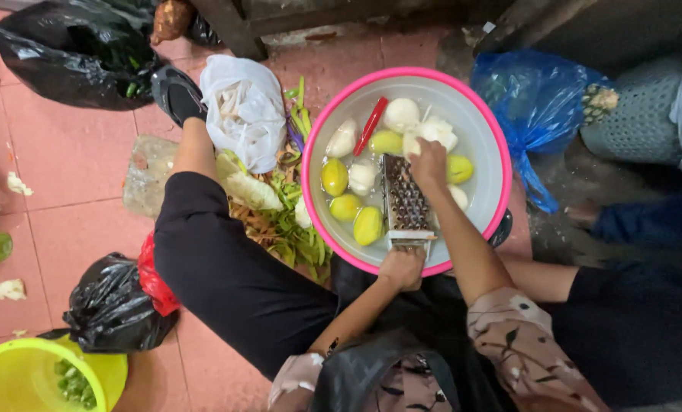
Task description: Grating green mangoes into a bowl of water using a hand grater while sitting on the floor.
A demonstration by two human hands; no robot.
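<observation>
A wide pink-rimmed basin (478, 114) sits on the tiled floor before the seated person, part filled with water in which peeled pale and green-yellow fruits (335, 177) float beside a red peeler (371, 126). Across the near side of the basin leans a flat metal grater (406, 202). The left hand (402, 268) is closed around the grater's handle at the basin's near rim, steadying it; the right hand (430, 162) presses a pale peeled piece (411, 143) against the top of the grater, fingers curled over it. Judging by the whole fruits afloat, most of the grating looks undone, and no shreds are plainly visible. The person's bent leg crosses to the left, and beyond it lies a heap of green peelings (291, 233) and a white plastic bag (243, 111); black bags (112, 309), a blue bag (535, 99) and a yellow-green bowl (20, 378) crowd the floor.
</observation>
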